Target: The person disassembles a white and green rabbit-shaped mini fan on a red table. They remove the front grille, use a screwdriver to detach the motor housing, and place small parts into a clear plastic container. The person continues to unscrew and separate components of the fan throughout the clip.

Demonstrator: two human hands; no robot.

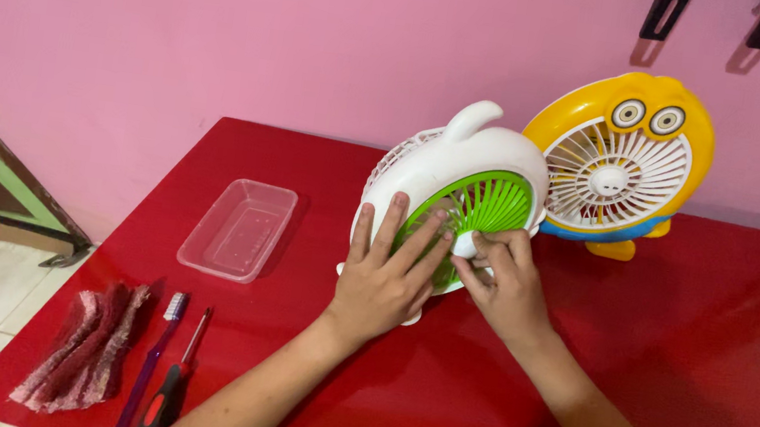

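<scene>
A small white fan with a green grille [467, 181] stands tilted on the red table [699, 314]. My left hand [386, 278] lies flat against its front, fingers spread over the white shell and the green grille. My right hand [503, 279] pinches the white hub at the centre of the grille with its fingertips. Behind and to the right stands a yellow fan with a white grille and two cartoon eyes [621, 162], untouched.
A clear plastic tray [239, 229] lies left of the fans. Near the table's front left corner are a folded red cloth [88, 346], a purple toothbrush [155, 350] and a red-handled screwdriver [171, 387]. A pink wall rises behind the table.
</scene>
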